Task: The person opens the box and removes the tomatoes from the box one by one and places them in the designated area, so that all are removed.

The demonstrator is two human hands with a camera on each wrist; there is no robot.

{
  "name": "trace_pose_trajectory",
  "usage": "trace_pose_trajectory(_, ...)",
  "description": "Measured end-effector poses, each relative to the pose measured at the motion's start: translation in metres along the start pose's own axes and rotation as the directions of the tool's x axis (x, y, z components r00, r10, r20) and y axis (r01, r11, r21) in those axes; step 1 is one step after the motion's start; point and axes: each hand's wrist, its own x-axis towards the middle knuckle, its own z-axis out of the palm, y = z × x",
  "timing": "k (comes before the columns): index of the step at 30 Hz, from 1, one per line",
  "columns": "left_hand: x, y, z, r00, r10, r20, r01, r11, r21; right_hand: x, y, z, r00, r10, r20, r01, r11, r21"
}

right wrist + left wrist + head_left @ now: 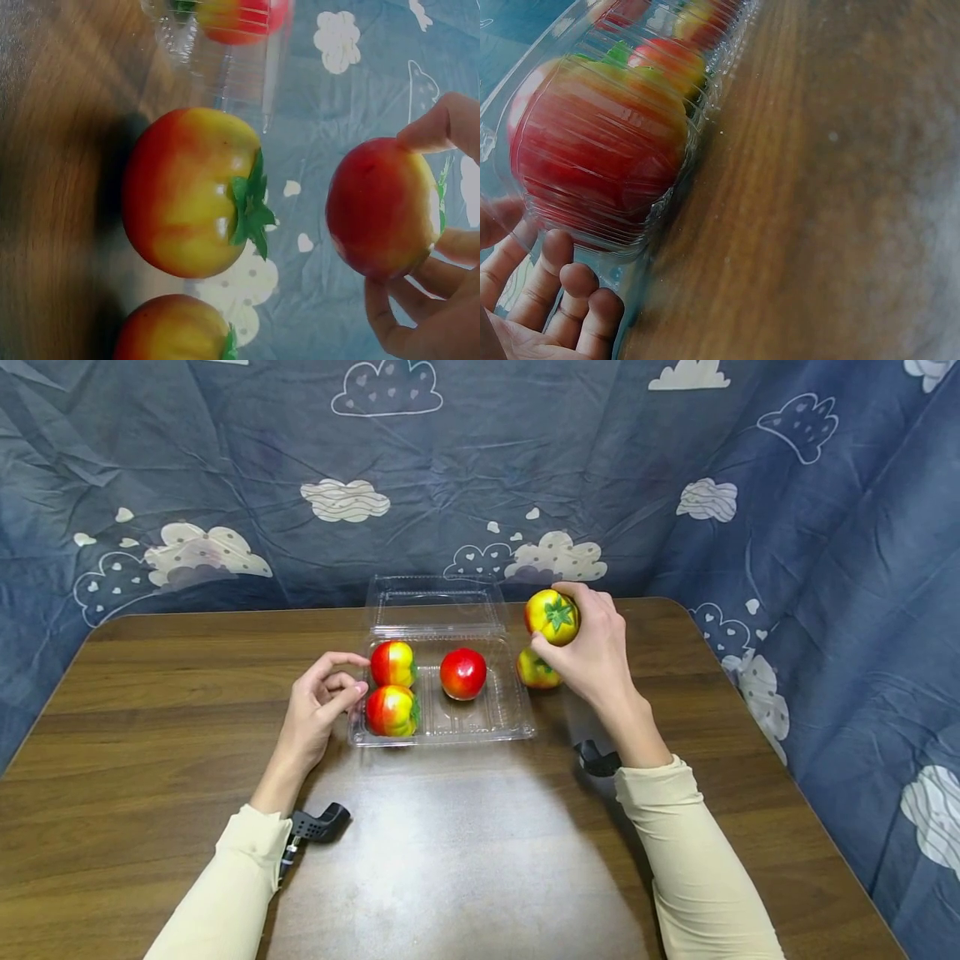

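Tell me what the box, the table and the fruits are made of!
Box: probably thin, glossy plastic; it's clear and ribbed.
Table: wood or a wood imitation, softly shiny; grain shows.
Fruits: perhaps plastic or painted foam, glossy; light glints on them.

Over the tray's [498, 720] front-right corner the way lay free; two fruits [392, 711] blocked its left end, a red one [462, 674] its middle, loose fruits [184, 191] its right.

Can't see all of the loose fruit [534, 671] partly behind the right hand [596, 647] in the head view, a second fruit [169, 330] cut by the right-wrist view's bottom edge, or the left hand [536, 295] cropped lower-left in the left-wrist view, and can't read blurred tabletop [885, 187] grain there.
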Motion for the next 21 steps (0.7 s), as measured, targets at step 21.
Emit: trace_pose_trajectory(21, -0.002, 0.002, 0.0, 1.0, 0.001, 0.028, -0.002, 1.0, 0.028, -0.013, 0.072, -0.062, 0.975, 0.224, 0.007, -0.221, 0.966, -0.131)
